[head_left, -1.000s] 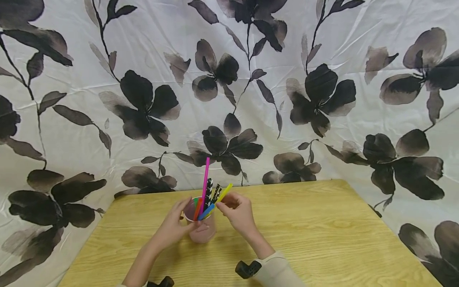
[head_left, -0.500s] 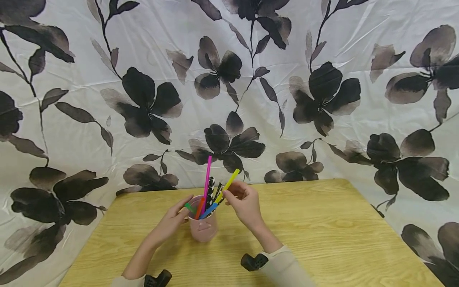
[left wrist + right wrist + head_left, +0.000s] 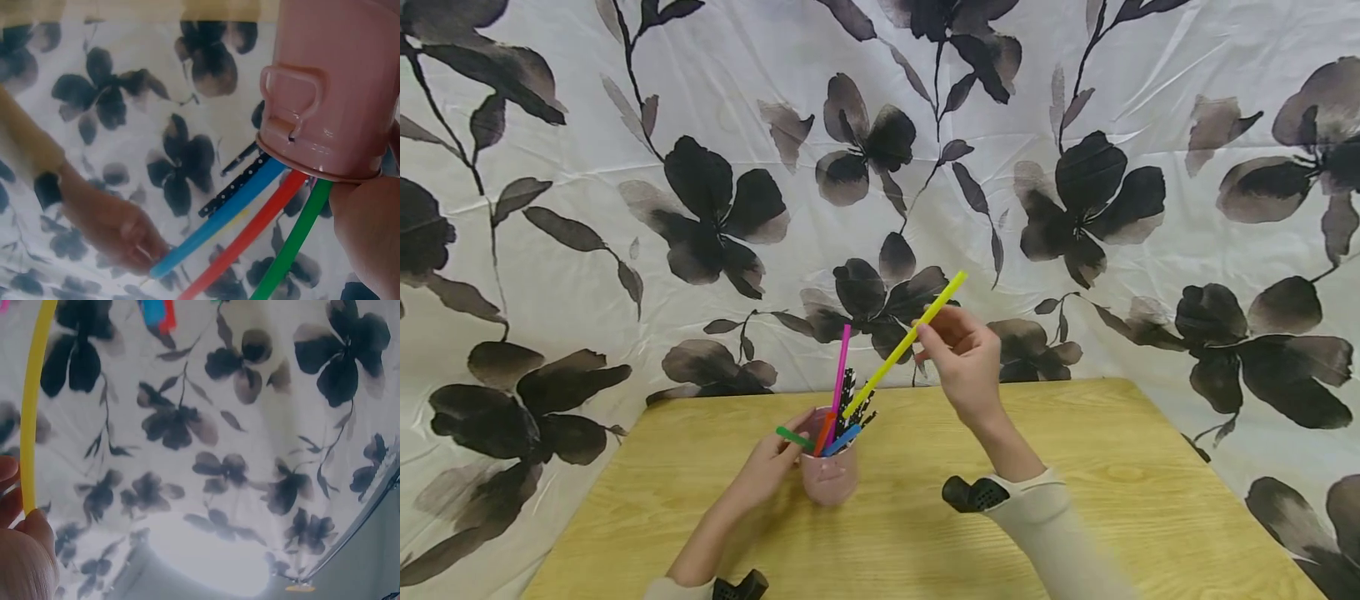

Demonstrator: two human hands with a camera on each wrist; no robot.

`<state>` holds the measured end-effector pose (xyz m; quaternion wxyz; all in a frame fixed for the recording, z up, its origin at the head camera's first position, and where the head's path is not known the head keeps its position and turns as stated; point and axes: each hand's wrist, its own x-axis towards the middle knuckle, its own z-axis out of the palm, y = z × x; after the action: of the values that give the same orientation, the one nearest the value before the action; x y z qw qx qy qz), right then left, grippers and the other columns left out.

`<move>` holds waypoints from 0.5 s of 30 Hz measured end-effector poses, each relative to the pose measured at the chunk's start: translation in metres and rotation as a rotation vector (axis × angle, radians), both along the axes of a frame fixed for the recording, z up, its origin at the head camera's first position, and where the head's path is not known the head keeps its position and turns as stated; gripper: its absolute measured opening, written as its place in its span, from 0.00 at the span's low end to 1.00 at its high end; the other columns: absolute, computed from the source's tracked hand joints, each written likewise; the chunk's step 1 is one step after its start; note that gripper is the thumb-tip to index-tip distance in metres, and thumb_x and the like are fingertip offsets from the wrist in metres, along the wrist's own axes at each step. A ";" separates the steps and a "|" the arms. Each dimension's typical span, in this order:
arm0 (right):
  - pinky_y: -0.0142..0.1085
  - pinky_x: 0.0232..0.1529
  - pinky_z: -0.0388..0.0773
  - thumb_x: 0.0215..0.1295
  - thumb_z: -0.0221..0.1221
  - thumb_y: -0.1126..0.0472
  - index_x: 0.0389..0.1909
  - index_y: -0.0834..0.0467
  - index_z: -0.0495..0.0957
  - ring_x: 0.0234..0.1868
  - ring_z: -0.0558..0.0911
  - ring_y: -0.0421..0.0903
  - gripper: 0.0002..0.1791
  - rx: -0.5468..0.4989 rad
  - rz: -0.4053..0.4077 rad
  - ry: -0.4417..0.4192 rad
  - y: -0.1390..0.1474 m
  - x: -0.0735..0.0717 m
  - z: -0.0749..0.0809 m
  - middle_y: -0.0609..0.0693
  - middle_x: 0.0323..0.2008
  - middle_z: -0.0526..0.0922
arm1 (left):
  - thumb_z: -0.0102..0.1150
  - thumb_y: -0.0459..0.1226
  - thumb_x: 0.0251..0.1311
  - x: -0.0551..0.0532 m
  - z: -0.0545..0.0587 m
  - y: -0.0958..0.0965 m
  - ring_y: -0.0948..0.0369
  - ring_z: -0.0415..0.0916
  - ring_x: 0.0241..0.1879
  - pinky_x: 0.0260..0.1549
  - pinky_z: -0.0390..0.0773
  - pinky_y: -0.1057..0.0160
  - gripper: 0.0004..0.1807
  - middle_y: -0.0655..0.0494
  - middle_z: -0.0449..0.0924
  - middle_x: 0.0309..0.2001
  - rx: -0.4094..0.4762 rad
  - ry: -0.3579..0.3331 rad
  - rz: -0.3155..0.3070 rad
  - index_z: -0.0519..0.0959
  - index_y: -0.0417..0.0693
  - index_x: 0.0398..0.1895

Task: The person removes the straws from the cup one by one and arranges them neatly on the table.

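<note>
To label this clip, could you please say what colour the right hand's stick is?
The stick is yellow; the head view shows it best.

Just behind the right hand (image 3: 966, 362), the person wears a long cream sleeve (image 3: 1048, 529) ending at the wrist. Near its cuff sits a chunky black device (image 3: 988, 495) with a rounded end and small dots on one face. Behind the left hand (image 3: 775, 462), a pale sleeve end (image 3: 679, 588) and similar black unit (image 3: 727, 590) show partly.
</note>
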<state>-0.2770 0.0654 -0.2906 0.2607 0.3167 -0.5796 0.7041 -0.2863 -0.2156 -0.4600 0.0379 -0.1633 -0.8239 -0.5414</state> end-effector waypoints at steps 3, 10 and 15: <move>0.40 0.25 0.77 0.54 0.57 0.73 0.41 0.68 0.74 0.27 0.79 0.50 0.12 -0.017 -0.011 0.023 0.012 -0.011 0.014 0.61 0.31 0.79 | 0.43 0.45 0.64 0.002 0.001 0.002 0.55 0.68 0.48 0.39 0.73 0.56 0.23 0.57 0.65 0.57 -0.039 0.033 0.062 0.61 0.57 0.63; 0.38 0.26 0.77 0.53 0.60 0.69 0.43 0.65 0.76 0.26 0.78 0.55 0.15 0.021 -0.034 -0.016 0.024 -0.040 0.023 0.62 0.31 0.79 | 0.45 0.42 0.64 0.003 0.004 0.002 0.56 0.57 0.60 0.52 0.60 0.47 0.23 0.56 0.63 0.60 -0.034 0.070 0.118 0.62 0.54 0.62; 0.40 0.28 0.77 0.54 0.59 0.70 0.45 0.68 0.75 0.25 0.79 0.53 0.16 0.099 -0.056 -0.119 0.022 -0.049 0.012 0.64 0.31 0.78 | 0.48 0.36 0.62 0.009 0.013 0.007 0.54 0.59 0.59 0.51 0.62 0.51 0.22 0.51 0.64 0.59 0.020 0.064 0.131 0.64 0.43 0.60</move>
<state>-0.3258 0.0877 -0.2782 0.2295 0.2707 -0.6366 0.6847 -0.2772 -0.2091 -0.4475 0.1014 -0.1258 -0.8257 -0.5405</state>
